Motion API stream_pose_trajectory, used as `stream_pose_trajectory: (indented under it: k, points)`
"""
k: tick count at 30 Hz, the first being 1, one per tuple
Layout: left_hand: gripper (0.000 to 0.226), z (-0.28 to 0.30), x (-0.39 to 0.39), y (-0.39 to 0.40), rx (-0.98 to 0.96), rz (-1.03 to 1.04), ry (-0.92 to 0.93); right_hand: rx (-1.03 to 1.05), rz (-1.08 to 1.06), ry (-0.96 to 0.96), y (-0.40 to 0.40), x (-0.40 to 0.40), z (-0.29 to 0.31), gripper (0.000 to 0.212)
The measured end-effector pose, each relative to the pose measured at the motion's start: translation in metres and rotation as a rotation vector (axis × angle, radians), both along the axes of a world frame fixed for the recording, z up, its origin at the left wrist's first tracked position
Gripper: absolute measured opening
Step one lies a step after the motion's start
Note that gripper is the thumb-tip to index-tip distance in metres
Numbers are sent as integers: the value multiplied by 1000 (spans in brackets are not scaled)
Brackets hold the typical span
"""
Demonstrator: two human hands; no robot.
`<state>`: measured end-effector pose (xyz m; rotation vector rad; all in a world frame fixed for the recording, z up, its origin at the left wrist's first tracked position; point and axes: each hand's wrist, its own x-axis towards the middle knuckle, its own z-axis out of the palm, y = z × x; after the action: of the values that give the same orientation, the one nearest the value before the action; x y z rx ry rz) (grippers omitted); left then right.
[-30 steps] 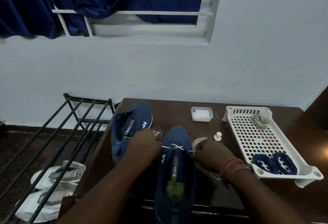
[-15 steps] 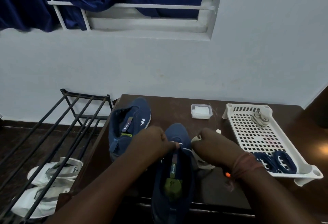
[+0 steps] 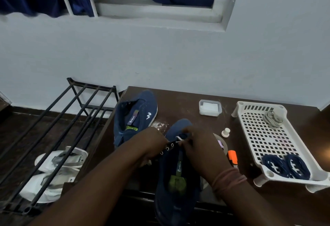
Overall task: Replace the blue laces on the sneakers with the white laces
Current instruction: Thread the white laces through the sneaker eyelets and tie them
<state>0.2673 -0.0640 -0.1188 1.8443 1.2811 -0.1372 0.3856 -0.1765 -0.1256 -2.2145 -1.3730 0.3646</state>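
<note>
Threading is the step I judge to be in hand: the near sneaker [image 3: 178, 175] lies toe-away at the front edge of the dark table [image 3: 178, 100], and both my hands are over its eyelet rows. My right hand [image 3: 200, 147] has its fingers curled in a pinch on the white lace [image 3: 178, 138], of which only a short bright piece shows near the top eyelets. My left hand [image 3: 153, 145] sits against the left eyelet flap, but its fingers are turned under and hidden, so I cannot tell whether it grips the flap, holds a lace end or only steadies the shoe. The far sneaker [image 3: 134, 116] lies to the left with bare eyelets, unlaced. Two coiled blue laces [image 3: 285, 165] lie in the near end of the white perforated tray [image 3: 257, 132] on the right, with a pale bundle [image 3: 273, 118], possibly the second white lace, at its far end. I expect the lace to be light and limp, with no stiffness except at its tip, so the best hold is a pinch right behind that tip to steer it through a hole; farther back it would buckle. The fabric upper looks soft and will fold under a push, so the flap wants bracing just beside the eyelet being fed. The shoe itself is light and may slide if left unsteadied.
</note>
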Motion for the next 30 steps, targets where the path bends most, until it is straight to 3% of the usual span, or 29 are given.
stream_pose_trajectory:
  k: [2, 7, 20, 23, 26, 28, 30]
  points:
    - [32, -5, 0, 4, -7, 5, -12, 10, -29, -3, 0, 0, -6, 8]
    - [31, -3, 1, 5, -37, 34, -51, 18, -2, -97, 4, -7, -16, 22]
    - [26, 8, 3, -2, -180, 117, -202, 37, 14, -83, 6, -6, -17, 25]
    - [24, 12, 4, -5, -276, 96, -190, -14, 29, -122, 5, -7, -17, 24]
    - [23, 10, 0, -2, -416, 141, -235, -126, 137, -280, 8, -7, -16, 19]
    - [26, 9, -2, -3, -460, 166, -260, -157, 128, -272, 10, -8, -14, 16]
    - [27, 1, 1, -2, -433, 151, -226, -118, 58, -138, 12, -7, -12, 17]
